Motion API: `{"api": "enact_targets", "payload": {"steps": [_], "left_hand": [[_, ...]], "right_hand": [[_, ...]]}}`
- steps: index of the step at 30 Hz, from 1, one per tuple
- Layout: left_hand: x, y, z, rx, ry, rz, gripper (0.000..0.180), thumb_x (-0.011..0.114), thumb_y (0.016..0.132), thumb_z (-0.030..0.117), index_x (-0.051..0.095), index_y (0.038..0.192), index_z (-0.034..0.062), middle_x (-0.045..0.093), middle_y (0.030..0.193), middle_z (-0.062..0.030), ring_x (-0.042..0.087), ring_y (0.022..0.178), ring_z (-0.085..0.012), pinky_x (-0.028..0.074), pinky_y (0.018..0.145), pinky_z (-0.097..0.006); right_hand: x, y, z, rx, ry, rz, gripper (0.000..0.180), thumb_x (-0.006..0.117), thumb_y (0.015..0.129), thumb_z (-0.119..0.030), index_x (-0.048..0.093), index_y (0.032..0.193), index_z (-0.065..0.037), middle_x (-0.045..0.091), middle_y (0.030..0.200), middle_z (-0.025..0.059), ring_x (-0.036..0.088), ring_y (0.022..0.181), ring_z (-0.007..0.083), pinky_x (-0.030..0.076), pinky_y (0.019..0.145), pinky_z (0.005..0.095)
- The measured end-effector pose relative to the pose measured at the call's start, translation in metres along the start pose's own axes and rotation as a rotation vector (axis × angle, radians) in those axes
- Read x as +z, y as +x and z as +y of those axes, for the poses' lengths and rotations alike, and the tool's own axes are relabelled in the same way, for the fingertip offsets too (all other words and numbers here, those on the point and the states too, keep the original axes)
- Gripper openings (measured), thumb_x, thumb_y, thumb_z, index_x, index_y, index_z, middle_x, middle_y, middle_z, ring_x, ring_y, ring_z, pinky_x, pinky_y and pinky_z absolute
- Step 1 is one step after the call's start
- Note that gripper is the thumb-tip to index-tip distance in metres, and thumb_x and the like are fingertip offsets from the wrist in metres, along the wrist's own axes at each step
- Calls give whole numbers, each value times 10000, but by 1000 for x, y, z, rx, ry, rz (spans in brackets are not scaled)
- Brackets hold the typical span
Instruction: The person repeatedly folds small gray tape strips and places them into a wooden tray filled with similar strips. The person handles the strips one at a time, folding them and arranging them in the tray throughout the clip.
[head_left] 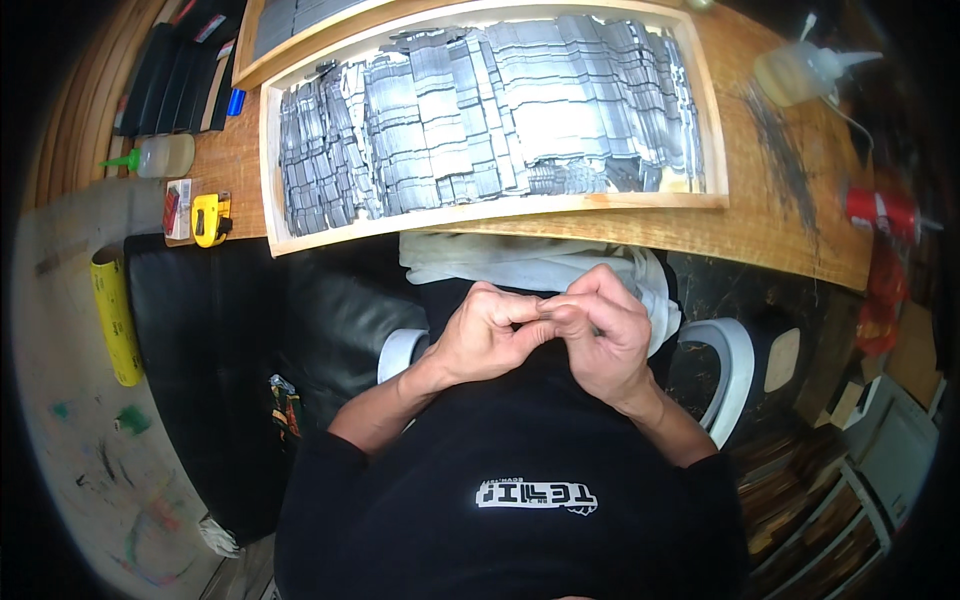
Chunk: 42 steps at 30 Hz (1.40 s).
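My left hand and my right hand meet fingertip to fingertip in front of my chest, over my lap. Both are closed in a pinch, thumbs against the bent fingers. Whatever lies between the fingertips is too small and too covered to name; only a dark sliver shows there. Just beyond the hands, on the table, rests a shallow wooden tray. Rows of thin grey and black strips, tightly layered, fill most of it. A pale cloth drapes between the table edge and my hands.
The wooden table carries a squeeze bottle at right, another green-tipped bottle and a yellow tape measure at left. A second tray touches the first one's far side. A red can is at far right. White chair armrests flank me.
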<state>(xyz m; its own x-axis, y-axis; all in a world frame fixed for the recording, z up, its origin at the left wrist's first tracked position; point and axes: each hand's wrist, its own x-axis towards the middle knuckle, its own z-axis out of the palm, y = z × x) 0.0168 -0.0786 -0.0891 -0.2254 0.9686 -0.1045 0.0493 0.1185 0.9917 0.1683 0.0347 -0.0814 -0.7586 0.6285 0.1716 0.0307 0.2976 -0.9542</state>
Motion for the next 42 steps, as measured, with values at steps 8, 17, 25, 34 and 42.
{"api": "enact_targets", "payload": {"steps": [8,17,25,34,42], "left_hand": [[-1,-3,-5,-4,24,-7,96,764,940,69,789,1013,10,698,713,-159,633,562,-135,480,537,-291],[-1,-4,-4,41,44,-4,36,747,930,36,763,939,5,658,676,-155,624,536,-213,475,528,-316],[-1,-5,-3,78,70,-4,124,769,913,33,772,1025,-20,742,797,-185,759,690,-285,546,593,-324],[-2,-5,-2,82,66,-14,175,768,910,25,773,1076,-29,773,879,-196,779,748,-296,580,640,-321],[-1,-5,0,69,54,-19,204,768,920,32,775,1115,-28,780,912,-209,790,781,-295,589,657,-318]], "right_hand": [[-10,2,-11,153,35,-61,221,876,822,-34,813,1033,-17,665,859,52,633,742,130,501,635,268],[-11,4,-11,142,56,-82,183,871,811,-17,819,986,-25,654,836,48,635,746,141,503,644,276],[-13,5,-11,119,74,-88,193,888,797,-13,821,977,-30,678,839,48,657,755,141,520,658,266],[-15,5,-8,101,91,-87,191,892,791,-8,822,967,-29,706,857,60,687,771,148,544,671,265],[-17,6,-7,96,103,-87,182,894,784,-4,823,949,-36,717,853,64,700,775,151,555,680,270]]}}
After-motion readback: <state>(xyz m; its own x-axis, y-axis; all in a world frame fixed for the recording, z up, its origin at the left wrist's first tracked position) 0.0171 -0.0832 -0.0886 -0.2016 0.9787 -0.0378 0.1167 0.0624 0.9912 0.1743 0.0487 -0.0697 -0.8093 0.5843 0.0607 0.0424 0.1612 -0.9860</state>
